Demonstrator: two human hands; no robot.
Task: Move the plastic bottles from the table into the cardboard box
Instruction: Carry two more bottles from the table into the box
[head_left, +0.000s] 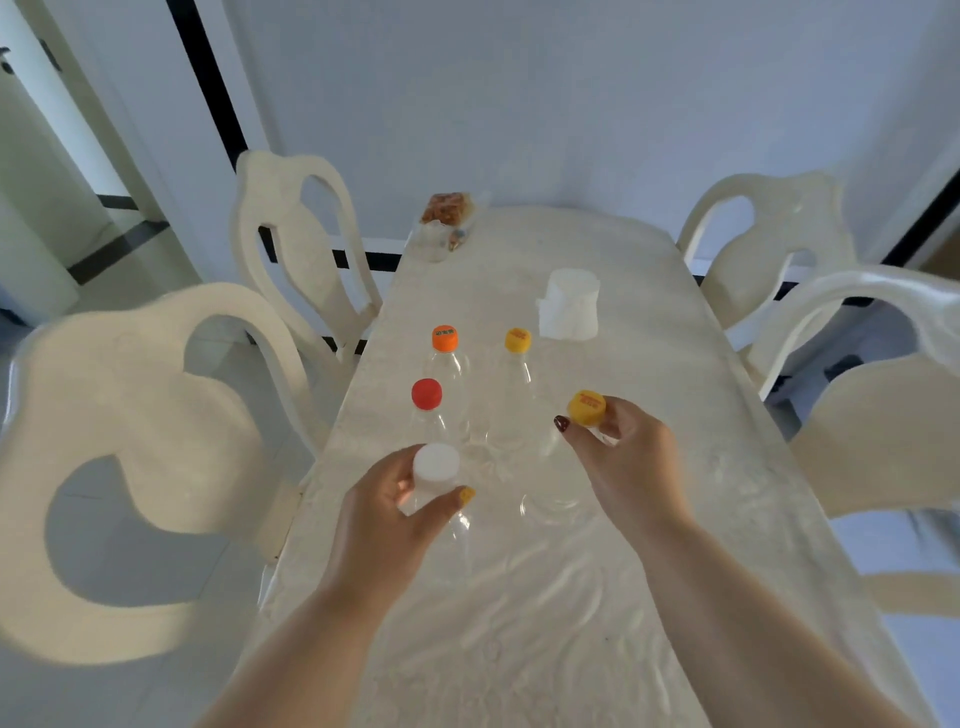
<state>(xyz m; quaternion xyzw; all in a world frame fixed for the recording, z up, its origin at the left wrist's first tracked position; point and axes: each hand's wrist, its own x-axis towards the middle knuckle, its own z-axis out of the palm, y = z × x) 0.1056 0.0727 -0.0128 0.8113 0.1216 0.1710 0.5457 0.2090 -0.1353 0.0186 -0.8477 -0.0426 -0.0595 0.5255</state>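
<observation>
Both hands have a grip on a clear plastic bottle at its neck: the left hand (400, 499) curls its fingers and thumb just under the cap of the white-capped bottle (435, 467), and the right hand (621, 452) pinches the neck of the yellow-capped bottle (586, 408) right below its cap, with the forefinger stretched out toward the middle of the counter (545, 597). Each held bottle stands upright, its transparent body reaching down to the pale, patterned counter top; whether the bases touch the surface or are lifted off it cannot be told. Three more clear bottles stand upright farther back: a red-capped bottle (427, 395) just beyond the left hand, an orange-capped bottle (445, 339) behind that, and a second yellow-capped bottle (518, 341) beside the orange one. Past them, toward the right, sits a white roll of tissue (569, 304), and at the far left corner there is a clear container with something brownish (445, 210) in it. Cream chairs (156, 395) stand along both sides of the counter.
</observation>
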